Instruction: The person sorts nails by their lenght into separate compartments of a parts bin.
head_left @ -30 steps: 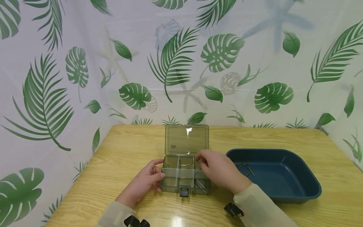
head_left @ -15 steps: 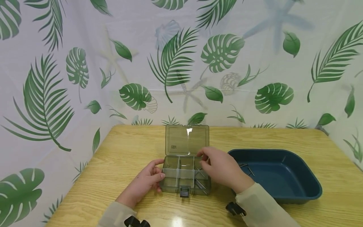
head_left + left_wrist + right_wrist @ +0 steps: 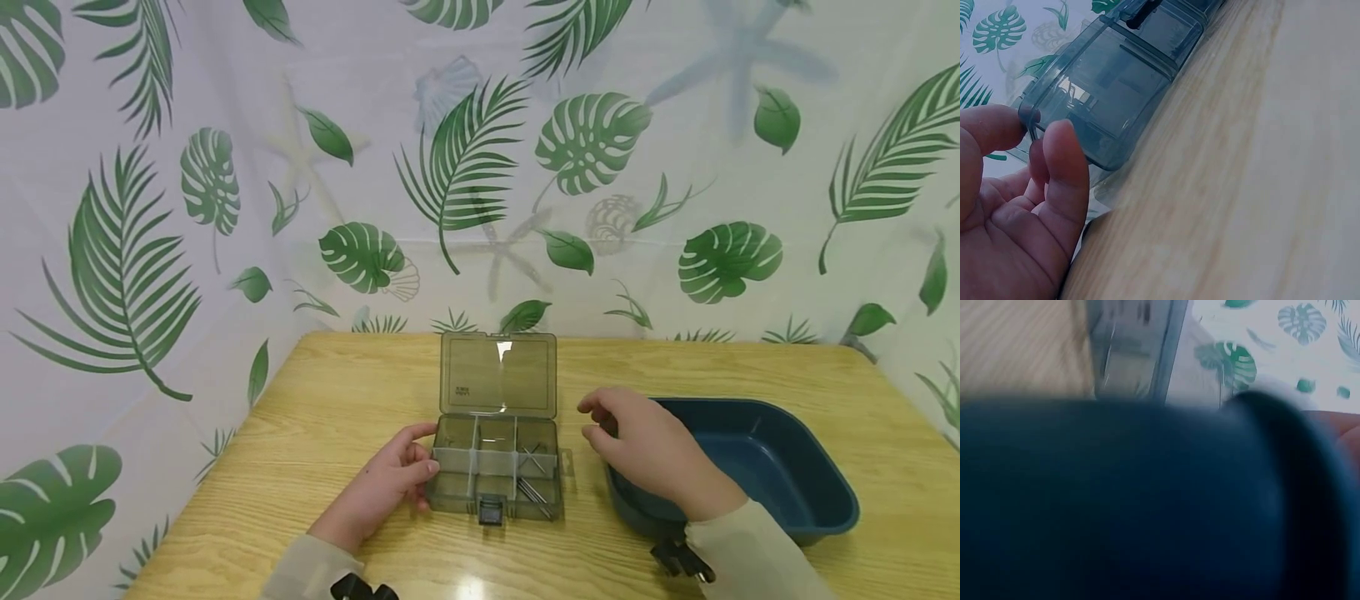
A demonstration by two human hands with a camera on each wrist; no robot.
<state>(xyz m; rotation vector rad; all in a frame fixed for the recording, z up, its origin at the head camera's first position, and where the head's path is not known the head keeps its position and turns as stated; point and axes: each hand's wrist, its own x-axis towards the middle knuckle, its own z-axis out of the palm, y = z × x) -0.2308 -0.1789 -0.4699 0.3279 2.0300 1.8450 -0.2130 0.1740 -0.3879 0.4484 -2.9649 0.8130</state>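
A smoky clear compartment box [image 3: 491, 482] stands on the table with its lid [image 3: 498, 375] raised at the back. My left hand [image 3: 386, 490] holds the box's left side; in the left wrist view, the thumb [image 3: 1066, 162] and fingers lie about its corner. Several thin metal pins [image 3: 532, 498] lie in the front right compartment. Crossed pins [image 3: 534, 458] rest in the one behind it. My right hand [image 3: 648, 442] hovers right of the box, over the left rim of a dark blue tub, fingers loosely bent and nothing visible in them.
The dark blue tub [image 3: 780, 492] stands on the wooden table [image 3: 352, 375] at the right; its left part is hidden behind the right hand, and it fills most of the right wrist view. A leaf-patterned cloth [image 3: 465, 275] hangs behind and at the sides.
My right hand has left the back right compartment and moved rightward to the tub, uncovering the crossed pins. The left hand stays at the box.
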